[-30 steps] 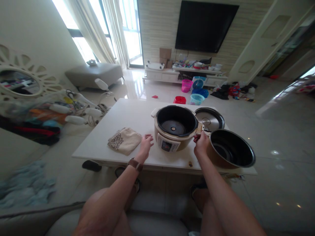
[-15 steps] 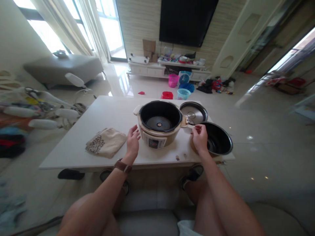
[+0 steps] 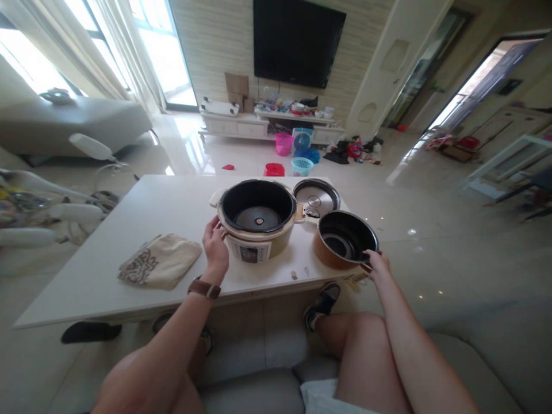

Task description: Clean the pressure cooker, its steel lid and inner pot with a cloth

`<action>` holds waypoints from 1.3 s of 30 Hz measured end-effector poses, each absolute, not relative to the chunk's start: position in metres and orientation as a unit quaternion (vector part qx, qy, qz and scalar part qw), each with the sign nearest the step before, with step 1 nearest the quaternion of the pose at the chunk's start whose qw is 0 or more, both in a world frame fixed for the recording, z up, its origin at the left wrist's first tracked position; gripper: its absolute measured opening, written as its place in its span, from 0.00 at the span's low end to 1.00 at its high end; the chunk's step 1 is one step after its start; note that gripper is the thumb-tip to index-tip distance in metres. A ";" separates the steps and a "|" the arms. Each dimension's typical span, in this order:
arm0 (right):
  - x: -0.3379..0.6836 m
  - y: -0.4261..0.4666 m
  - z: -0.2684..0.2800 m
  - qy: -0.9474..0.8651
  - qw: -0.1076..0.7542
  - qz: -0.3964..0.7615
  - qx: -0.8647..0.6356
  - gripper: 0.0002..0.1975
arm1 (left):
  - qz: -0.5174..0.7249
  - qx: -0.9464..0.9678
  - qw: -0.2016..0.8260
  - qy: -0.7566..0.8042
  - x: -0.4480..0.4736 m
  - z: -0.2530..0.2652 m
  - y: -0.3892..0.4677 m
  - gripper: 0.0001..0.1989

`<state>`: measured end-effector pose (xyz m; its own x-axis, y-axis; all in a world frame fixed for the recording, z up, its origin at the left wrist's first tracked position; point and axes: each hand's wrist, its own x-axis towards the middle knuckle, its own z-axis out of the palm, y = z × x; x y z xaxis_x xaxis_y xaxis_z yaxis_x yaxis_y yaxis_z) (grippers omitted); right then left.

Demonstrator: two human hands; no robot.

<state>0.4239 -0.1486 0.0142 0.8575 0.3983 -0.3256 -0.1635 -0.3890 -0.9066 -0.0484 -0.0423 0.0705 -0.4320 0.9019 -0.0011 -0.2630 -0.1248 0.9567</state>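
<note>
A cream electric pressure cooker [image 3: 254,250] with its lid off stands on the white table [image 3: 164,201], its dark inside showing. My left hand [image 3: 215,247] is at the cooker's left side, fingers apart and apparently touching its wall, not wrapped round anything. My right hand [image 3: 378,264] pinches the near right rim of the inner pot [image 3: 334,253], which is brown outside and black inside. The thumb lies over the rim; the other fingers are partly hidden behind the pot wall. Behind the pot lies the round metal-faced lid [image 3: 321,195], next to the cooker's right handle.
A folded beige cloth [image 3: 161,261] with a dark pattern lies at the table's left. Two small pieces, one of them brownish [image 3: 294,275], are near the front edge. The inner pot sits close to the table's right end. Baskets and a red stool [image 3: 274,169] stand on the floor beyond.
My right hand has moved from beside the cooker's right handle to the inner pot's near right rim and gripped it. My left hand has come against the cooker's side. The view has turned right.
</note>
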 end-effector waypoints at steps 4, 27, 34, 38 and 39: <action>0.414 -0.145 0.017 -0.053 0.562 0.258 -0.784 0.23 | 0.679 0.331 0.432 0.493 -0.046 0.064 -0.040 0.26; 0.345 -0.084 0.290 -0.299 0.649 0.273 -0.645 0.21 | 0.663 0.339 0.493 0.450 -0.038 0.062 -0.035 0.26; 0.231 -0.017 0.276 -0.328 0.588 0.335 -0.659 0.19 | 0.653 0.301 0.551 0.424 -0.048 0.081 -0.043 0.22; 0.198 -0.005 0.253 -0.329 0.574 0.330 -0.674 0.18 | 0.641 0.289 0.565 0.432 -0.057 0.088 -0.046 0.19; 0.194 -0.004 0.249 -0.331 0.568 0.330 -0.678 0.18 | 0.638 0.287 0.568 0.433 -0.059 0.089 -0.047 0.19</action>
